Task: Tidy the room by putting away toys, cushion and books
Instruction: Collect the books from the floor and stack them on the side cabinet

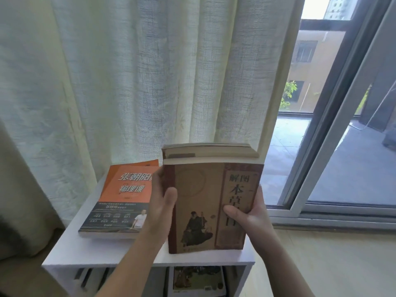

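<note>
- Shelf unit (85, 251): lower centre of frame; curtain (128, 71) behind it, sliding window (342, 103) at frame right.
- Flat book (120, 202): lies on the left part of the shelf top.
- Front book (205, 200): right of the flat book, tilted up over the right part of the top; contact with the top cannot be told.
- Rear book (210, 150): directly behind the front book, against it.
- Left hand (160, 202): on the front book's left edge.
- Right hand (252, 213): on its right edge.
- Lower book (197, 279): in the compartment beneath the front book.
</note>
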`<state>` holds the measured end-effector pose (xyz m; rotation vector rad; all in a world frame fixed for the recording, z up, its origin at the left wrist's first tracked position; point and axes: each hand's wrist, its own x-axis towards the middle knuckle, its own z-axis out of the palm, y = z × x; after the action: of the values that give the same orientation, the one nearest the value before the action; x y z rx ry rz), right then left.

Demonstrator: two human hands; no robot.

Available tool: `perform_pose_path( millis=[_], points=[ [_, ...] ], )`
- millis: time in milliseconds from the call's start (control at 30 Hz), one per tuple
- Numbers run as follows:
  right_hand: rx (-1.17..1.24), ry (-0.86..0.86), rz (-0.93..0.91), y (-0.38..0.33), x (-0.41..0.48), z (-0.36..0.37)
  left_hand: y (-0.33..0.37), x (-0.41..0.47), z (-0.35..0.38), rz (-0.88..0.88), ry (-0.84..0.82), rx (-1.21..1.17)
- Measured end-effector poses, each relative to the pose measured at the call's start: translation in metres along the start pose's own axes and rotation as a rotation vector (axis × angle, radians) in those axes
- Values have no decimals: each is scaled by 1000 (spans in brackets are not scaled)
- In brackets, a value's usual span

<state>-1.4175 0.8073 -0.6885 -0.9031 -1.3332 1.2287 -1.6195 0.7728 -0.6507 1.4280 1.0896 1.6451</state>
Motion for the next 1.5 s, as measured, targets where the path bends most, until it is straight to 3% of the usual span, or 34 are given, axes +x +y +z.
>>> perform_pose_path(
  millis=[133, 400, 733, 900, 1267, 1500],
  points=[
    [-62, -87, 91, 3, 2, -4, -11, -12, 4, -60, 51, 96],
    [-87, 6, 37, 12, 0, 4, -17, -4, -1, -23, 94, 43],
    [-116, -16, 174, 28, -5, 6, -41, -14, -7, -168, 79, 138],
    [-152, 47, 142, 26, -8, 10, -45, -18, -6, -241, 99, 179],
    [-107, 38, 182, 8, -102, 39, 4, -94, -29, -323, 114, 214],
    [-90, -49, 291, 35, -168, 82, 1, -177, -76, -424, 191, 260]
  ],
)
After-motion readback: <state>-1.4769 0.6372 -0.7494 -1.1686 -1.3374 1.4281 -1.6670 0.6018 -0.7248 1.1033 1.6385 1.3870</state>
